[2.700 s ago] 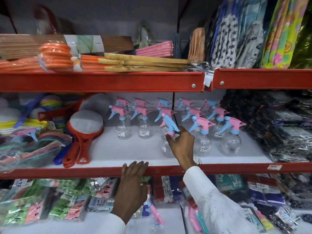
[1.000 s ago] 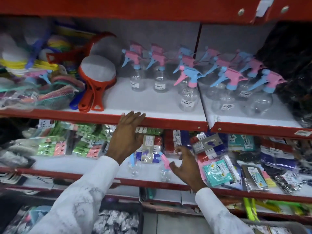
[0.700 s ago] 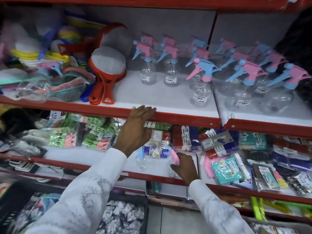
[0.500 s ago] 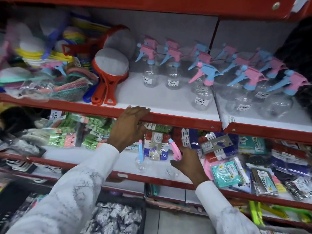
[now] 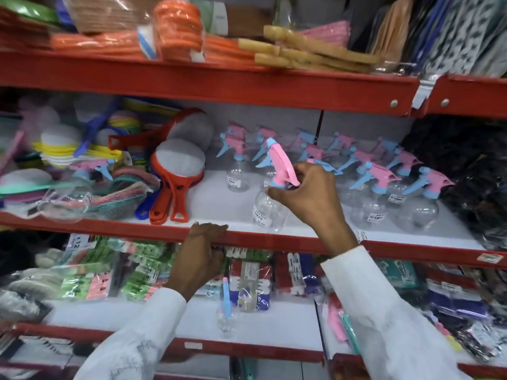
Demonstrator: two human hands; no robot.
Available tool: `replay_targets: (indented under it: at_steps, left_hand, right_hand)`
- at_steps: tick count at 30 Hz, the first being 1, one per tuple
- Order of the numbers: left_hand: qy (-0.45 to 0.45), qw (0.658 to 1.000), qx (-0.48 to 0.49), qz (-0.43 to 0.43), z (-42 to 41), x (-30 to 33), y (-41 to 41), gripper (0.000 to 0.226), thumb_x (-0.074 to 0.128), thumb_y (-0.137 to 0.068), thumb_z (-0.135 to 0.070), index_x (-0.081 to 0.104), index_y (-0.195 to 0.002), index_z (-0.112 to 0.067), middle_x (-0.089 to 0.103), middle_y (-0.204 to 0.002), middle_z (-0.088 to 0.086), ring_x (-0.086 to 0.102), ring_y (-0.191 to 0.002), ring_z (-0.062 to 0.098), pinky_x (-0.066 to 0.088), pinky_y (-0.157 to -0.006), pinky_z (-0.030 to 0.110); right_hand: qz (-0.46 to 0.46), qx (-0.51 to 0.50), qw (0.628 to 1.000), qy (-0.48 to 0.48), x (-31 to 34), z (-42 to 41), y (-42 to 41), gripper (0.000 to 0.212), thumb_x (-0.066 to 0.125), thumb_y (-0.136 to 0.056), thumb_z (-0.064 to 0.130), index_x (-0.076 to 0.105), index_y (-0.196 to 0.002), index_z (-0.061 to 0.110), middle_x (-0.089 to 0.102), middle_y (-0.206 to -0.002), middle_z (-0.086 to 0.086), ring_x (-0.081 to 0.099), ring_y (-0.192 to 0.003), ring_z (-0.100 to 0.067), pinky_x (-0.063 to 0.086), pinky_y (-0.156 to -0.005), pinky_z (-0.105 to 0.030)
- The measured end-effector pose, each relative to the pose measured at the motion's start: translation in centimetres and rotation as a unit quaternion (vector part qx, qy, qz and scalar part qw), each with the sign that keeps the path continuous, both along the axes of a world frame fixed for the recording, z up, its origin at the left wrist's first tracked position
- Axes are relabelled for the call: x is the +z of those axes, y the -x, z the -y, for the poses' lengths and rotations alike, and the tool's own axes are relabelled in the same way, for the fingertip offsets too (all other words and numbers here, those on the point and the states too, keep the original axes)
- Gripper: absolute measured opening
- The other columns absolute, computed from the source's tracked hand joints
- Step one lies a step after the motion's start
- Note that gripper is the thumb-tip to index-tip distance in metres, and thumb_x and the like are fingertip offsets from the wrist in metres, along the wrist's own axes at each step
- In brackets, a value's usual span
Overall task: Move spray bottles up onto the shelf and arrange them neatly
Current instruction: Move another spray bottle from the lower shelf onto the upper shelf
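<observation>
The fingers (image 5: 275, 193) of the right hand (image 5: 310, 198) are curled around the neck of a clear spray bottle (image 5: 267, 208), just under its pink trigger head, and carry it tilted above the front of the middle shelf (image 5: 216, 204), its base close to the white surface but apparently not yet resting. In this one head view, the left hand (image 5: 201, 256) hooks its bent fingers over the shelf's red front lip, bracing there and holding nothing else. Behind and to the right stand the bottles already shelved (image 5: 384, 193), in rough rows. On the lower shelf another bottle (image 5: 226, 314) with a blue nozzle waits. The step in hand looks like placing: next the held bottle needs righting and setting into the gap in front of the rows, nozzle turned to match its neighbours.
</observation>
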State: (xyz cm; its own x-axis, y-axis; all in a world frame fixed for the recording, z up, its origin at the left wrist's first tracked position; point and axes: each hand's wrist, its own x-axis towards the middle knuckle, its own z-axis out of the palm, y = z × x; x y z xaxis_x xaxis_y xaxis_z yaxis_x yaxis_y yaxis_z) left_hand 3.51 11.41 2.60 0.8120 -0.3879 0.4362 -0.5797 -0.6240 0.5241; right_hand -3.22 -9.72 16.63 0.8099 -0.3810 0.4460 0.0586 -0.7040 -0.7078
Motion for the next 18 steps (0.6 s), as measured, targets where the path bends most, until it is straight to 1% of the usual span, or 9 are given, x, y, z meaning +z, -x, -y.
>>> replay_targets:
  at_steps: [2,4,6,8,9,11,13,16,18]
  left_hand:
    - [0.008,1.000,-0.001,-0.007,0.0,0.2,0.2,0.057,0.064,-0.069,0.002,0.065,-0.123,-0.016,0.068,-0.121,0.007,0.055,-0.118,0.027,0.037,-0.104,0.029]
    - [0.015,1.000,0.005,-0.018,0.0,0.3,0.3,0.059,0.063,-0.069,0.002,0.064,-0.125,-0.017,0.067,-0.121,0.005,0.053,-0.118,0.024,0.040,-0.102,0.029]
    - [0.018,1.000,0.003,-0.025,0.0,0.4,0.5,0.059,0.062,-0.070,0.003,0.063,-0.126,-0.016,0.067,-0.121,0.004,0.052,-0.118,0.022,0.039,-0.100,0.025]
    - [0.021,0.999,-0.003,-0.024,0.1,0.5,0.7,0.059,0.061,-0.070,0.006,0.063,-0.125,-0.014,0.067,-0.120,0.004,0.052,-0.118,0.024,0.038,-0.101,0.026]
    - [0.023,0.999,-0.004,-0.027,0.1,0.6,0.8,0.060,0.060,-0.069,0.007,0.064,-0.125,-0.014,0.067,-0.122,0.005,0.051,-0.119,0.025,0.037,-0.104,0.027]
    - [0.027,0.999,-0.003,-0.037,0.0,0.7,0.9,0.061,0.059,-0.069,0.008,0.063,-0.126,-0.013,0.065,-0.125,0.007,0.050,-0.123,0.026,0.037,-0.108,0.030]
    - [0.031,0.999,-0.001,-0.043,0.1,0.7,1.0,0.060,0.059,-0.070,0.008,0.063,-0.126,-0.013,0.064,-0.127,0.008,0.050,-0.124,0.026,0.036,-0.110,0.032]
    - [0.031,0.998,0.001,-0.048,0.1,0.7,1.0,0.060,0.059,-0.071,0.007,0.062,-0.127,-0.015,0.063,-0.129,0.007,0.049,-0.127,0.025,0.035,-0.112,0.032]
    - [0.032,0.998,0.005,-0.050,0.1,0.7,0.9,0.060,0.059,-0.071,0.006,0.063,-0.127,-0.015,0.063,-0.129,0.007,0.049,-0.126,0.024,0.035,-0.113,0.035]
  right_hand:
    - [0.013,-0.023,1.000,-0.008,-0.2,-0.1,-2.1,0.037,0.089,-0.067,0.025,0.075,-0.098,0.011,0.068,-0.080,0.003,0.057,-0.057,-0.003,0.038,-0.047,-0.002]
    - [0.022,-0.037,0.999,-0.022,-1.2,-0.2,-3.8,0.031,0.089,-0.068,0.021,0.076,-0.094,0.009,0.069,-0.078,-0.001,0.054,-0.054,0.000,0.038,-0.047,-0.002]
    - [0.037,-0.054,0.997,-0.045,-2.7,-0.4,-5.0,0.030,0.087,-0.070,0.020,0.076,-0.095,0.009,0.075,-0.085,-0.005,0.057,-0.058,-0.008,0.037,-0.047,-0.004]
    - [0.050,-0.079,0.993,-0.076,-3.9,-0.5,-5.9,0.030,0.085,-0.073,0.020,0.076,-0.100,0.010,0.077,-0.092,-0.006,0.061,-0.065,-0.013,0.035,-0.049,-0.004]
    - [0.054,-0.089,0.991,-0.088,-4.4,-0.6,-6.3,0.031,0.084,-0.074,0.019,0.075,-0.102,0.010,0.077,-0.094,-0.006,0.062,-0.069,-0.014,0.035,-0.052,-0.005]
    - [0.056,-0.102,0.987,-0.107,-5.2,-0.6,-6.8,0.032,0.084,-0.075,0.019,0.074,-0.105,0.010,0.077,-0.098,-0.006,0.063,-0.075,-0.015,0.040,-0.060,-0.015]
    - [0.052,-0.116,0.986,-0.111,-5.7,-0.7,-7.2,0.031,0.084,-0.076,0.021,0.073,-0.104,0.011,0.077,-0.098,-0.006,0.062,-0.074,-0.016,0.042,-0.066,-0.019]
    - [0.058,-0.146,0.982,-0.109,-6.3,-1.0,-7.7,0.029,0.082,-0.077,0.026,0.074,-0.102,0.013,0.078,-0.097,-0.006,0.062,-0.071,-0.020,0.041,-0.067,-0.022]
    - [0.061,-0.164,0.978,-0.114,-6.5,-1.3,-7.9,0.029,0.081,-0.076,0.031,0.074,-0.101,0.018,0.079,-0.096,-0.004,0.069,-0.077,-0.025,0.046,-0.068,-0.025]
